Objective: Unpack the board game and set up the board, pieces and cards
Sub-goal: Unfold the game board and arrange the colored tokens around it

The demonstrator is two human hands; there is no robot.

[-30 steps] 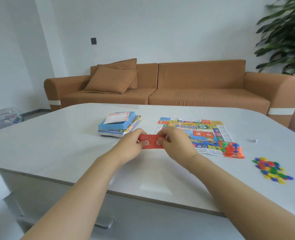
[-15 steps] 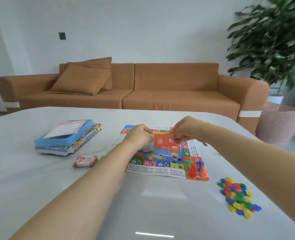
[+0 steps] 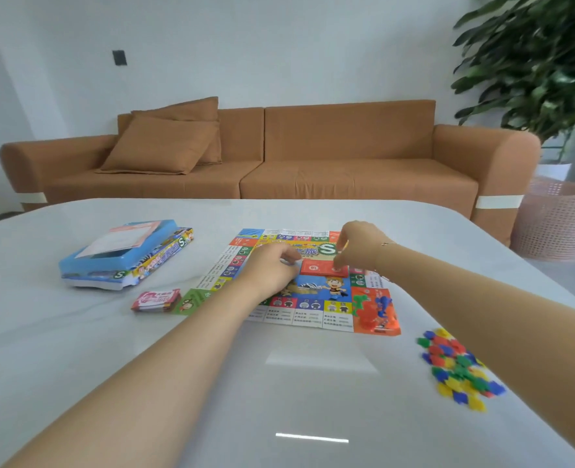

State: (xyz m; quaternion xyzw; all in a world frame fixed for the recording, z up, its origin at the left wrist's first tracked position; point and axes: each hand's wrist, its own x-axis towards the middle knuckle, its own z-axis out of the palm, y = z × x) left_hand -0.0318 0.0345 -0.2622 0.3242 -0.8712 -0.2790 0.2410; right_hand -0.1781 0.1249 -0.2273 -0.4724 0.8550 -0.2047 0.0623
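Observation:
The colourful game board [image 3: 281, 310] lies unfolded on the white table [image 3: 76, 349]. A small stack of red cards [image 3: 316, 267] rests on the board's middle. My right hand [image 3: 358, 246] reaches down from above and pinches the stack's right end with its fingertips. My left hand [image 3: 270, 270] lies on the board with curled fingers right at the stack's left edge; whether it grips the cards is hidden. An orange bag of plastic pieces [image 3: 375, 312] sits on the board's near right corner. A pink card pack [image 3: 156, 300] lies left of the board.
The blue game box [image 3: 124, 258] sits at the left of the table. A loose pile of coloured tokens [image 3: 458, 373] lies at the right, under my right forearm's side. Behind the table stand a brown sofa [image 3: 313, 157], a plant [image 3: 542, 62] and a pink basket [image 3: 556, 221].
Both hands moved from the table's front, by the pink pack, out over the board. The right hand carried the red cards and lowered them onto the board's middle.

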